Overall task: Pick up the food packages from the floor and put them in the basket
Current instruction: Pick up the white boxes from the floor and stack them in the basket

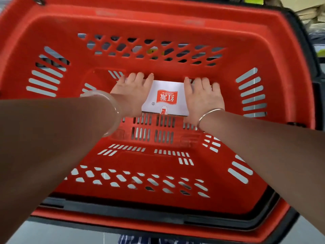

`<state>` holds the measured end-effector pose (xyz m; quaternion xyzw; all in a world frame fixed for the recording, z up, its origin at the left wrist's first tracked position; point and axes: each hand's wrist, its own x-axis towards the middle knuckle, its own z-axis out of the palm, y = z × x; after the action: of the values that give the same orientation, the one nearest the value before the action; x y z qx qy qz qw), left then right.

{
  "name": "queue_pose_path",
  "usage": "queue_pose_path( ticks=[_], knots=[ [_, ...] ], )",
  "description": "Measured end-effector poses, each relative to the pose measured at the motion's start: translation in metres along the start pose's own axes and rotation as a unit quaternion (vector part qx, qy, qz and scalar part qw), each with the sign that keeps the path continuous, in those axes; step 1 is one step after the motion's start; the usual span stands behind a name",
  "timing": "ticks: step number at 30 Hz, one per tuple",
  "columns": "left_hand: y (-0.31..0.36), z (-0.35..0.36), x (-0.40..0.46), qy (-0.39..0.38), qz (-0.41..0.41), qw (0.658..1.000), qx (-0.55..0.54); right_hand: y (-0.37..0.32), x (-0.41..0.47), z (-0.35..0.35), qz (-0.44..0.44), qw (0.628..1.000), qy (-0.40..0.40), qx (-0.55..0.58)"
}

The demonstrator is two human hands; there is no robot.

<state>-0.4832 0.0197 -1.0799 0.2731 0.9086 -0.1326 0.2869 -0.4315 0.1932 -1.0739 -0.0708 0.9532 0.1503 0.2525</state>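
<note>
Grey floor (52,231) is showing under one red basket (175,23). One white package (167,97) is lying at its bottom's far edge; left hand (131,90) and right hand (204,95) are pressing its two ends, fingers laid straight.

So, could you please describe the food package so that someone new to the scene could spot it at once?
A big red plastic shopping basket fills the view. On its slotted floor, at the far wall, lies a flat white food package, with the left hand and right hand on its ends. It alone is white, bearing a red HONGPAI flag logo.
</note>
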Motion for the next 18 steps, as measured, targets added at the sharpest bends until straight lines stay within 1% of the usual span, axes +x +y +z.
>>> queue_pose_path(
  ticks=[3,5,8,11,15,18],
  knots=[
    [0.008,-0.004,-0.014,-0.009,-0.028,1.000,0.008,-0.004,-0.016,-0.009,0.013,1.000,-0.014,0.009],
    [0.013,-0.013,-0.024,-0.023,-0.033,0.999,-0.008,-0.005,-0.028,-0.021,0.010,0.999,-0.027,0.026],
    [0.022,-0.034,-0.040,-0.041,-0.019,0.997,-0.056,-0.004,-0.045,-0.044,-0.003,0.993,-0.046,0.111],
    [0.029,-0.073,-0.060,-0.037,-0.009,0.998,-0.055,0.008,-0.067,-0.075,0.019,0.981,-0.026,0.192],
    [0.031,-0.144,-0.086,-0.020,0.025,0.999,-0.006,0.041,-0.102,-0.119,0.084,0.966,0.012,0.244],
    [0.044,-0.189,-0.099,0.009,0.040,0.999,-0.007,0.060,-0.129,-0.141,0.129,0.953,0.057,0.269]
  ],
)
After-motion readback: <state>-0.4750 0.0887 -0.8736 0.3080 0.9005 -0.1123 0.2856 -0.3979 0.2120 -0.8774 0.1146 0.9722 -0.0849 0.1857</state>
